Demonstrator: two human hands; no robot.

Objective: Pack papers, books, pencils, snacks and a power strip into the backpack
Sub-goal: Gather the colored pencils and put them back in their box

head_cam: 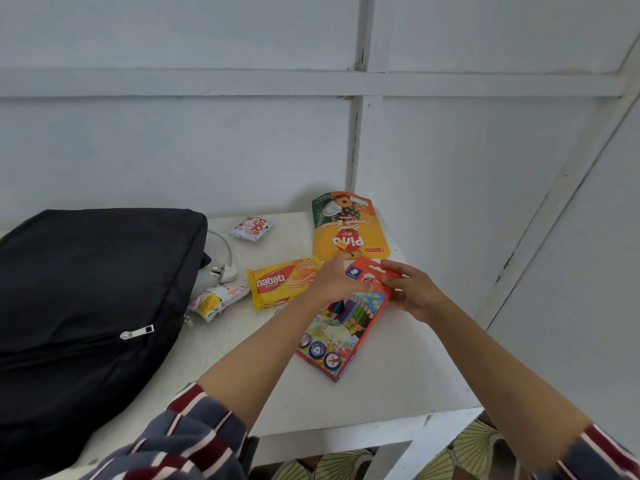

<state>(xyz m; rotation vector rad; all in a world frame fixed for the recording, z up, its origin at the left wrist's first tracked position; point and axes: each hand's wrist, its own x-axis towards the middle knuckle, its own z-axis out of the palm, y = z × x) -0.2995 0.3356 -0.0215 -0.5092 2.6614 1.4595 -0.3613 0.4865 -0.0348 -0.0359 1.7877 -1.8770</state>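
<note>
A red box of coloured pencils [341, 336] lies on the white table [398, 382], its top flap lifted. My left hand [334, 280] grips the box's upper end. My right hand [412, 292] pinches the red flap [367, 273] from the right. The black backpack [83, 299] lies flat at the left with its zipper pull [136, 332] showing. Snacks lie between: a yellow Nabati wafer pack [280, 282], an orange Pina biscuit pouch [346, 226], a small white and red packet [251, 228], and a pink and yellow packet [216, 301].
A white power strip's cable and plug [223, 268] poke out beside the backpack's right edge. White panelled walls close in behind and to the right. The table's front edge [346, 434] runs low in view, above a patterned floor.
</note>
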